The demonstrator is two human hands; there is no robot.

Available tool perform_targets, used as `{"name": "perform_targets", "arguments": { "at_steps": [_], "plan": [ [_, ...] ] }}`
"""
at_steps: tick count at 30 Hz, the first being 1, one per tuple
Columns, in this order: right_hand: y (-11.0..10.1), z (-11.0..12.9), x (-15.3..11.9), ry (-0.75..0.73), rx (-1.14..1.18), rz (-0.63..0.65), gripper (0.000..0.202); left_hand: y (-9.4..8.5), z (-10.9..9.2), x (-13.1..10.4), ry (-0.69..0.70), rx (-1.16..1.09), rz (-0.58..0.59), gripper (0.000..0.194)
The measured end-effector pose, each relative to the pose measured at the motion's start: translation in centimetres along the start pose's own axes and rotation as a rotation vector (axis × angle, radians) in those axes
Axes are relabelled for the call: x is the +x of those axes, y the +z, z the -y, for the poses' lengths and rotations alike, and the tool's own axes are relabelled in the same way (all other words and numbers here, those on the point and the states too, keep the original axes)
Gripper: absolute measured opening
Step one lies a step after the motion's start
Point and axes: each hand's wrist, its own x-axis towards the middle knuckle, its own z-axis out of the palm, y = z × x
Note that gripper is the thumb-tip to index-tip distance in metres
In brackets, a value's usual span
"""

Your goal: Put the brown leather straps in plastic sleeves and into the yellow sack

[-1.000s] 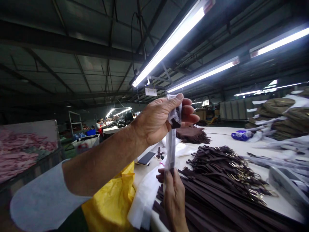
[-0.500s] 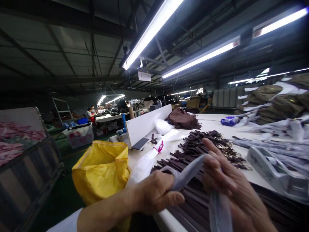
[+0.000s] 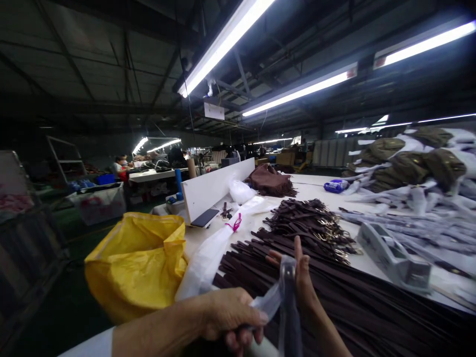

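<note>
My left hand point(image 3: 234, 317) is closed on one end of a translucent plastic sleeve point(image 3: 288, 302), with the thumb pressed on top. From there the sleeve runs up to my right hand point(image 3: 305, 285), bends across its fingers and hangs down in front of the palm. The right fingers are stretched out and apart, not gripped round the sleeve. Whether a strap lies inside the plastic I cannot tell. Beneath and beyond both hands spread long dark brown straps point(image 3: 349, 277). Behind them is a heap of brown straps with metal clasps point(image 3: 312, 223).
A yellow sack point(image 3: 137, 263) stands left of the table, beside a white plastic bag with a pink tie point(image 3: 208, 253). To the right are a grey tape dispenser point(image 3: 394, 258) and several plastic-wrapped straps point(image 3: 405, 233). A white board point(image 3: 219, 191) and brown fringed material point(image 3: 269, 179) lie farther back.
My right hand has moved left and turned edge-on, with the sleeve now bent over its fingers. My left hand has dropped slightly, still gripping. The view has swung right.
</note>
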Motion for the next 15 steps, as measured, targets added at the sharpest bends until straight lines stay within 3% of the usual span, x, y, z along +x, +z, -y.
{"name": "perform_targets", "arguments": {
  "at_steps": [4, 8, 11, 15],
  "plan": [
    [-1.7, 1.9, 0.7, 0.08, 0.122, -0.021, 0.083, 0.3, 0.0, 0.5, -0.047, -0.024, 0.175, 0.046],
    [-1.9, 3.6, 2.2, 0.063, 0.2, 0.003, 0.086, 0.6, -3.3, -0.3, 0.207, -0.286, 0.201, 0.042],
    [-1.7, 3.0, 2.1, 0.033, 0.196, 0.039, 0.08, 1.4, -6.2, -0.3, 0.375, -0.47, 0.244, 0.04],
    [-2.1, 0.9, 1.1, -0.111, 0.067, -0.032, 0.077, 2.6, -9.0, 0.6, 0.505, -0.624, 0.206, 0.048]
  ]
}}
